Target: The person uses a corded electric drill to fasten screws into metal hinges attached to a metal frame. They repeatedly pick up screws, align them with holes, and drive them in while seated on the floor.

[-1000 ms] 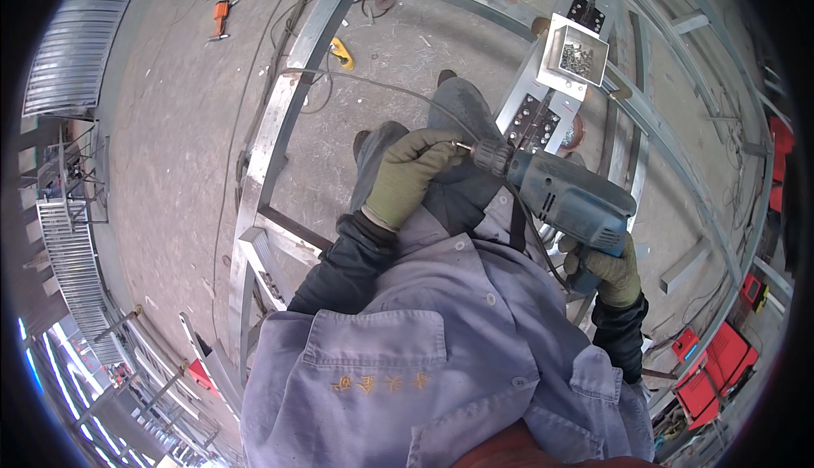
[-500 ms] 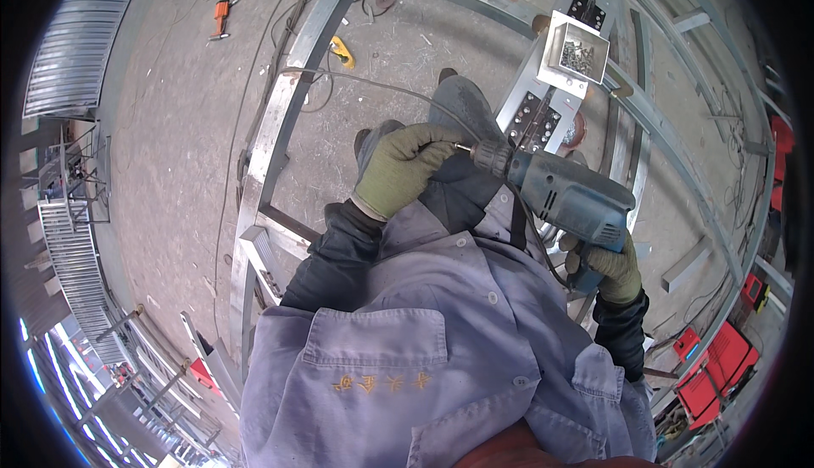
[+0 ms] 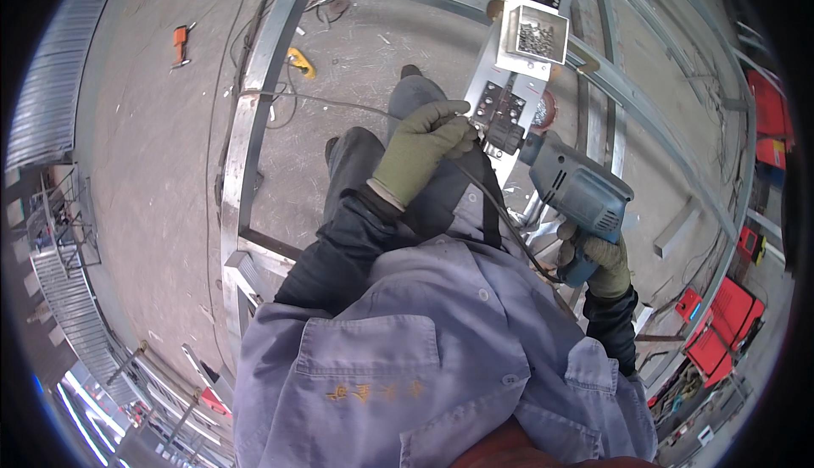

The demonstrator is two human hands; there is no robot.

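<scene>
In a green work glove, my left hand (image 3: 421,153) is closed in a pinch at the front of the drill's chuck, by the short bit (image 3: 481,134). Whatever lies between its fingertips is too small to make out. My gloved right hand (image 3: 609,269) grips the handle of a blue-grey corded power drill (image 3: 580,186), which points left across my lap. Beyond the drill, a metal rail (image 3: 485,75) carries dark hinge-like plates (image 3: 498,105) with bolts. On that rail rests an open white box (image 3: 541,36) holding many small screws.
A steel frame (image 3: 270,61) surrounds my legs, with more beams (image 3: 653,125) at the right. The drill's cable (image 3: 339,103) crosses the frame. A yellow tool (image 3: 301,63) and an orange tool (image 3: 180,46) lie on the floor. Red cases (image 3: 723,332) stand at right.
The view has shifted, so the rail and frame appear further left. My left hand stays at the drill's front, a little further right relative to my body. The right hand keeps the drill.
</scene>
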